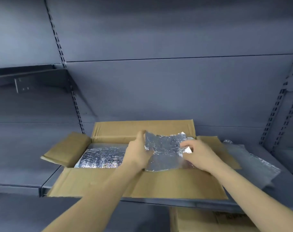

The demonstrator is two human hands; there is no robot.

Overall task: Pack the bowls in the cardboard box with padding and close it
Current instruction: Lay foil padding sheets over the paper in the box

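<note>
Cardboard box (139, 181) sits on a grey shelf (22, 174) in front of us, with all four flaps open. We look down at it from our head camera, the only view we have.

Inside the box, on the left side, lies a flat shiny silver padding sheet (102, 158). We cannot see any bowls; they may be under the silver stuff, but we cannot tell.

Our left hand (137, 151) and our right hand (199, 154) are both over the right part of the box. Together we hold a second piece of silver padding (166, 148). Our left hand pinches its left edge, with the thumb up near the top corner. Our right hand grips its right edge, fingers closed on the sheet. The piece is curved and bends up a little at the top.

More silver padding (249, 161) lies on the shelf, just right of the box. Below the shelf, part of another brown box (209, 221) shows.
</note>
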